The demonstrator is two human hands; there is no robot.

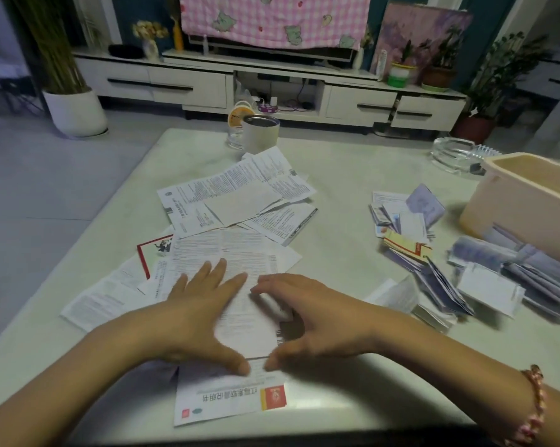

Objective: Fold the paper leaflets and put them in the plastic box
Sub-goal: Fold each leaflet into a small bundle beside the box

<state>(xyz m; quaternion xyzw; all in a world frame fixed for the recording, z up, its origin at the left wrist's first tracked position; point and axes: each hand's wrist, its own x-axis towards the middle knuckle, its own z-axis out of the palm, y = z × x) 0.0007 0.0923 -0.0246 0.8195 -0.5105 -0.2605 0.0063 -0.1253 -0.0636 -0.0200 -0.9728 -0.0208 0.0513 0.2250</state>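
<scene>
Paper leaflet [241, 329] under left hand [201, 306]

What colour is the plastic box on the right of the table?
The plastic box is pale pink, clearest in the head view.

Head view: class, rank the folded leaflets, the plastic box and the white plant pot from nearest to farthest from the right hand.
1. Folded leaflets: just right of the right hand.
2. Plastic box: farther right and back.
3. White plant pot: far away at back left.
</scene>
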